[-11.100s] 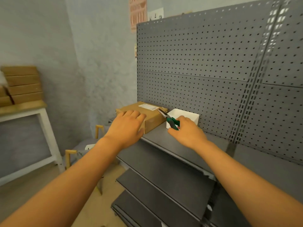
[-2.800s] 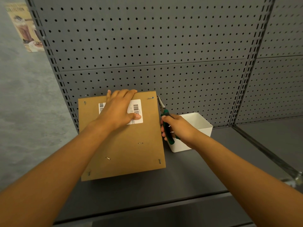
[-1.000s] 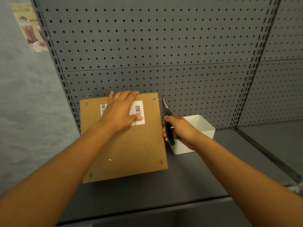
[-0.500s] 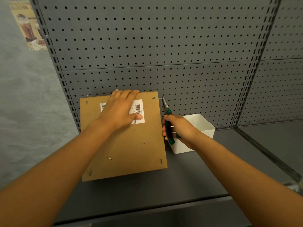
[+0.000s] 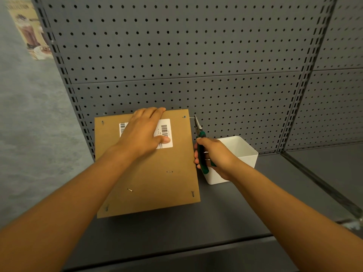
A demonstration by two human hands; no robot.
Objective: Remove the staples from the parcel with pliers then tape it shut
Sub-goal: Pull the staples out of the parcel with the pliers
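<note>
Grey perforated back panel [image 5: 176,55] rising behind a dark grey shelf [image 5: 255,209]; a poster [image 5: 29,30] hangs on the wall at upper left. Brown cardboard parcel [image 5: 153,185] lying flat on the left part of the shelf, its far edge against the back panel, its left edge near the shelf's left end. White open bin [image 5: 243,154] standing on the shelf just beside the parcel's right edge, close to the back panel. Left hand [image 5: 143,134] resting flat on the far half of the parcel, fingers straight and reaching the far edge, thumb lying on the white barcode label [image 5: 165,132], which it partly covers. Right hand [image 5: 214,156] clenched around the green handles of the pliers [image 5: 199,134], held just off the parcel's right edge in front of the bin; the metal nose points away toward the back panel, its tip level with the parcel's far right corner. Staples [image 5: 169,171] visible in the parcel's top: one near each corner and two in the near half. A thin wire-like piece appears to sit at the plier tip; too small to identify.
</note>
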